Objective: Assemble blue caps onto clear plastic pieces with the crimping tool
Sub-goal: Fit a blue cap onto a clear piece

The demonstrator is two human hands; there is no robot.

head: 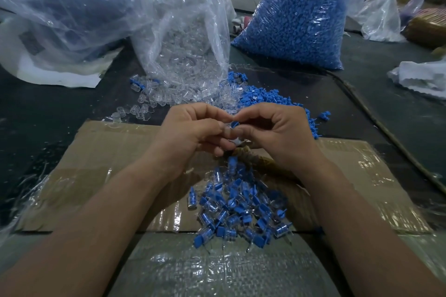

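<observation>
Flattened cardboard (pixel 115 152) covers the bench (pixel 48 116); above its far edge the left hand (pixel 190 132) pinches a clear piece (pixel 234 141) and the right hand (pixel 277 132) a blue cap (pixel 234 124), apparently mid-fitting, with crimping needed next.

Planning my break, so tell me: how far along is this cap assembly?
Done: a pile of capped pieces on the cardboard. In hand: left hand and right hand pinch a blue cap and clear piece together. Left: most of it; loose clear pieces, loose blue caps and a full bag of caps wait.
</observation>
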